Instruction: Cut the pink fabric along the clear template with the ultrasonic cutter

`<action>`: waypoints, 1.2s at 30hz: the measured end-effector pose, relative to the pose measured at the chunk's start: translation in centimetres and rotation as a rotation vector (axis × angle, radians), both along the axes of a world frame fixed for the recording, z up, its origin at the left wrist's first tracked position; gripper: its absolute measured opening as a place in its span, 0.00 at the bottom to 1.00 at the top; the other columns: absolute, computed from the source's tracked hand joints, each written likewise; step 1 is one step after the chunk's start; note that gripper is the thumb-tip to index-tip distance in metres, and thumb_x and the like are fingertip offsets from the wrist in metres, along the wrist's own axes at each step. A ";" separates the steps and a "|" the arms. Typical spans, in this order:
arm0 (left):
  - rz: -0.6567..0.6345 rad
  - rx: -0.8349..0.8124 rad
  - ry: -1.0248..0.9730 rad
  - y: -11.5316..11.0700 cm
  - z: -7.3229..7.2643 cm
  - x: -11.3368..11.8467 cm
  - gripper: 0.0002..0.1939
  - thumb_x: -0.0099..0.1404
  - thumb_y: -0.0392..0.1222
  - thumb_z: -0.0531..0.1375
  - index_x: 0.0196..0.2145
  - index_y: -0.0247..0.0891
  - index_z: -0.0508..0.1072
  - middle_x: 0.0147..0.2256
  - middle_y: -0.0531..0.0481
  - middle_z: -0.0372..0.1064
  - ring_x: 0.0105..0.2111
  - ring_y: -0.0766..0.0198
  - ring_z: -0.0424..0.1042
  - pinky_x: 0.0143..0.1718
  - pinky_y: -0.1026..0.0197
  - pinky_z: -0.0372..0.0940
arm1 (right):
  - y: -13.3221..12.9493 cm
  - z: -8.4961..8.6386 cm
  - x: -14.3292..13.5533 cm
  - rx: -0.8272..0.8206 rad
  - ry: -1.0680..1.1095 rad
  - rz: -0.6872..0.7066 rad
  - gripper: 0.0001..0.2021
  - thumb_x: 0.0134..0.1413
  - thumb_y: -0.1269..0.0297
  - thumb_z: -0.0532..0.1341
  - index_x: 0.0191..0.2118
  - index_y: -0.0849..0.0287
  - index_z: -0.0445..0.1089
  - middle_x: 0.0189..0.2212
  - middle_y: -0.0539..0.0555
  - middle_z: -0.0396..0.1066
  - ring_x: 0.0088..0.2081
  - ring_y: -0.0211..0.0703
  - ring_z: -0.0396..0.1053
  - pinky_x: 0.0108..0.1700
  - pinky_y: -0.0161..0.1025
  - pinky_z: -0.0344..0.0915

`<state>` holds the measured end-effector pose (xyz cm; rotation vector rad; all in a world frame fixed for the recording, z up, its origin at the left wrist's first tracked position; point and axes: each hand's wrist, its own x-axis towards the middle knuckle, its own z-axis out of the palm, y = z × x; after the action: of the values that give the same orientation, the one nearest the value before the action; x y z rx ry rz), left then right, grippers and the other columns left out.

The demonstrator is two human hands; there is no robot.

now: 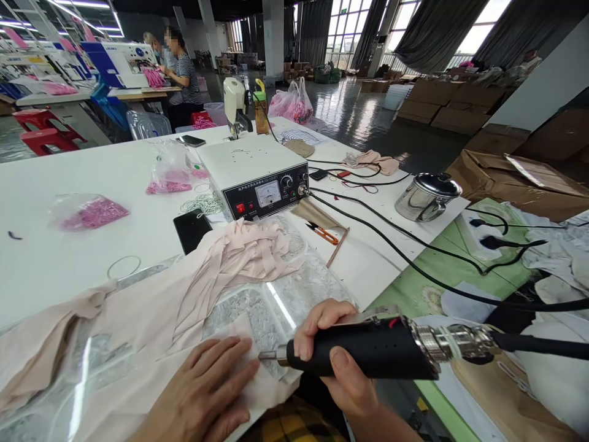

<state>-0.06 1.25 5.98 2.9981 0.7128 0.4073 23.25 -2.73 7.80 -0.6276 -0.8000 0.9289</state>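
My right hand [338, 350] is wrapped round a thick black handheld tool [381, 347], whose metal tip points left and meets the edge of a pale pink fabric piece [242, 328]. My left hand [207, 387] lies flat on that fabric, fingers stretched out, close to the tip. More pale pink fabric strips [230, 252] are heaped beyond my hands on a clear plastic sheet [317, 282]. A black cable runs from the tool's back end off to the right. Behind the strips stands a control box [262, 190] with a dial and a red switch.
On the white table [37, 258] are a black phone [191, 232], orange snips [323, 233], bags of pink pieces [94, 212] and a lidded steel mug [427, 196]. Black cables cross the right side. A power strip [485, 236] rests on green cloth. Two people sit at the back left.
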 end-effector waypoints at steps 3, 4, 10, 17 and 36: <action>0.007 -0.006 0.008 0.0 0.0 0.0 0.21 0.79 0.53 0.48 0.61 0.48 0.70 0.62 0.51 0.67 0.60 0.52 0.66 0.62 0.50 0.60 | 0.0 -0.2 0.0 0.006 -0.025 0.008 0.09 0.61 0.53 0.62 0.41 0.51 0.67 0.34 0.49 0.67 0.25 0.38 0.69 0.30 0.41 0.68; 0.008 -0.008 0.009 0.0 0.0 0.0 0.21 0.79 0.53 0.48 0.61 0.48 0.70 0.62 0.52 0.66 0.61 0.53 0.65 0.62 0.51 0.59 | 0.0 -0.3 0.0 0.010 -0.033 0.017 0.09 0.61 0.53 0.61 0.41 0.51 0.67 0.34 0.49 0.67 0.25 0.38 0.69 0.30 0.41 0.68; -0.048 0.019 0.000 0.3 -0.3 -0.3 0.20 0.78 0.52 0.51 0.62 0.48 0.70 0.63 0.51 0.66 0.61 0.53 0.65 0.62 0.53 0.57 | 0.1 -0.8 -0.1 0.043 -0.114 0.019 0.06 0.62 0.56 0.60 0.41 0.50 0.66 0.33 0.50 0.69 0.26 0.39 0.69 0.30 0.41 0.67; 0.010 0.059 0.014 1.1 -0.8 -0.9 0.21 0.79 0.53 0.49 0.63 0.47 0.68 0.63 0.50 0.66 0.61 0.53 0.65 0.63 0.50 0.54 | 0.2 0.5 1.0 0.043 -0.006 0.008 0.08 0.60 0.55 0.62 0.41 0.51 0.69 0.33 0.49 0.67 0.25 0.37 0.69 0.28 0.40 0.68; -0.005 0.144 0.039 0.5 0.7 -0.5 0.22 0.78 0.51 0.52 0.62 0.38 0.69 0.62 0.48 0.67 0.64 0.58 0.62 0.69 0.56 0.51 | -1.6 -0.3 2.6 0.067 -0.053 0.060 0.09 0.62 0.56 0.60 0.44 0.52 0.68 0.35 0.51 0.66 0.27 0.36 0.69 0.30 0.39 0.68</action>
<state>-0.52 1.70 6.69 3.1498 0.7079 0.4190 25.88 -4.29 7.46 -0.5741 -0.8982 0.9395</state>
